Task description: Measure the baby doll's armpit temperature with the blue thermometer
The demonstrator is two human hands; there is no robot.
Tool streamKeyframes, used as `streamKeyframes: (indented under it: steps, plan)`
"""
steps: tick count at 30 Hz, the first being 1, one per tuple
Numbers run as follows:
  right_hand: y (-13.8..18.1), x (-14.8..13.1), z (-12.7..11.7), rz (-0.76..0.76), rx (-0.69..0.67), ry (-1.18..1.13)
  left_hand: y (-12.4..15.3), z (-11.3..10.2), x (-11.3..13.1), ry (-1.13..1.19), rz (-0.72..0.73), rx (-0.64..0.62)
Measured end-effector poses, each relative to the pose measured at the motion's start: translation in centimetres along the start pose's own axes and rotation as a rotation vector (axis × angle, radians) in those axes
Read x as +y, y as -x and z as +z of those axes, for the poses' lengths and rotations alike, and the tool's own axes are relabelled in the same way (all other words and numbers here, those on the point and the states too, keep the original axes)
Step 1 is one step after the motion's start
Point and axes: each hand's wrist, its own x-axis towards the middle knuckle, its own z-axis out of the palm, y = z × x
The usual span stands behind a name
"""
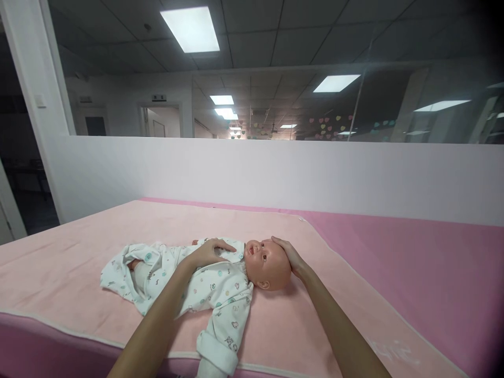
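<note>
A baby doll (268, 265) lies on its back across a pink mat, its head to the right. It wears a white printed outfit (220, 286), with one sleeve (226, 336) stretched toward me over the mat's front edge. My left hand (210, 253) rests on the doll's chest, fingers spread over the cloth. Against the crown of the bald head lies my right hand (290, 256), palm cupped and fingers extended along it. Near the left end, the lower part of the outfit gapes and part of a leg (136, 264) shows inside.
The peach-pink mat (98, 226) covers a darker pink padded surface (413, 257). A low white wall (275, 173) runs behind it, topped by a glass window (275, 115). At the far left is a dark doorway (23, 157).
</note>
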Motion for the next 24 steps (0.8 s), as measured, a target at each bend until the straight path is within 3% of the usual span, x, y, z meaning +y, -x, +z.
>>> streamKeyframes:
  steps: [5, 11, 14, 17, 21, 24]
  plan:
    - [-0.1, -0.2, 0.0, -0.054, 0.005, 0.071, -0.4, 0.4, -0.2, 0.066, -0.022, 0.062]
    - [-0.5, -2.7, 0.9, -0.361, 0.284, 0.486, -1.2, -0.5, -2.3, 0.450, -0.210, 0.434]
    - [-0.8, -4.4, 3.9, -0.468, 0.153, 0.838, -1.6, -0.7, -3.3, 0.551, -0.282, 0.472]
    - [-1.7, -5.3, 8.0, -0.320, -0.020, 1.387, -1.7, -0.6, -3.7, 0.607, -0.273, 0.471]
    - [-3.8, -4.9, 12.0, -0.235, -0.032, 1.557, -1.7, -0.6, -3.4, 0.647, -0.254, 0.492]
    - [-4.5, -4.7, 12.9, -0.211, -0.044, 1.629, -1.7, -0.5, -3.0, 0.662, -0.239, 0.484]
